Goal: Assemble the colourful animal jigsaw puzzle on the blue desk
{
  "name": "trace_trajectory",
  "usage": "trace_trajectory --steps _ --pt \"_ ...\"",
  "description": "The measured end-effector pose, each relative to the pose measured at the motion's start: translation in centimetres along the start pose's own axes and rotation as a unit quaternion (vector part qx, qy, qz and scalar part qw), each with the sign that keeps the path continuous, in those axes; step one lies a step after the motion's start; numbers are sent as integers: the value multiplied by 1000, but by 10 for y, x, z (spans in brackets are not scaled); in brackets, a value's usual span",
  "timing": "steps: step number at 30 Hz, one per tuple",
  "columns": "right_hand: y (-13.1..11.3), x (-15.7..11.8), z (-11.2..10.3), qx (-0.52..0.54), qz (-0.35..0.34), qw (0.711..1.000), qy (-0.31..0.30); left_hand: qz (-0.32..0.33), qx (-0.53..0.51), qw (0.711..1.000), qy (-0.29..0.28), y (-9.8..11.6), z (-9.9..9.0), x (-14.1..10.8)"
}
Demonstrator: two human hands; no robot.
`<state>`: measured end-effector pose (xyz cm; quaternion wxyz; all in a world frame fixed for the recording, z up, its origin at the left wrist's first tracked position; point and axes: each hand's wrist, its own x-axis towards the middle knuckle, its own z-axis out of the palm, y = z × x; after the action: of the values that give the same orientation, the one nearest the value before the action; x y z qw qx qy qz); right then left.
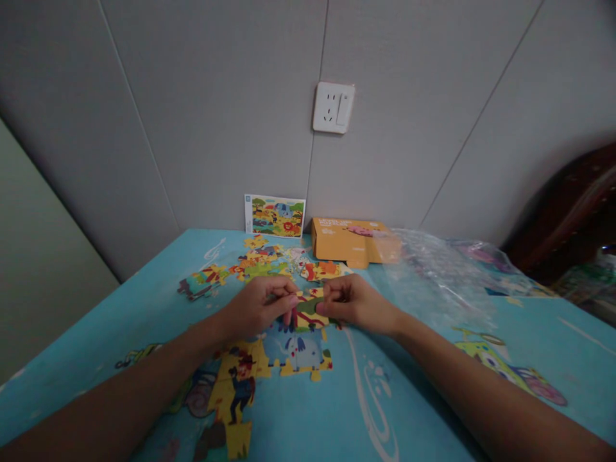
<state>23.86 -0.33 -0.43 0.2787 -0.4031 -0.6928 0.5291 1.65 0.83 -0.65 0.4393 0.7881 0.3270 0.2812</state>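
My left hand (269, 305) and my right hand (353, 303) meet near the middle, pinching a puzzle piece with green, yellow and red (309, 308) between them. Just below it on the cloth lies a joined section showing a blue elephant (298, 350). That section continues down and left into yellow pieces with a dark-clothed figure (240, 388), partly beside my left forearm. Beyond my hands is a heap of loose colourful pieces (262, 260); a smaller cluster (202, 281) sits to its left.
A picture card (274, 216) leans on the grey wall, with an orange box (346, 240) beside it. Clear plastic wrapping (437, 269) spreads over the right side of the blue patterned cloth (308, 423). A white socket (333, 108) is on the wall.
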Motion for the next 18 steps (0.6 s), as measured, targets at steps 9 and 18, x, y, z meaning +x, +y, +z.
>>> trace_trajectory --steps 9,18 --pt "4 2 1 -14 -4 1000 17 21 13 1000 16 -3 -3 1" --pt "5 7 11 17 -51 994 97 -30 -58 997 -33 -1 3 2"
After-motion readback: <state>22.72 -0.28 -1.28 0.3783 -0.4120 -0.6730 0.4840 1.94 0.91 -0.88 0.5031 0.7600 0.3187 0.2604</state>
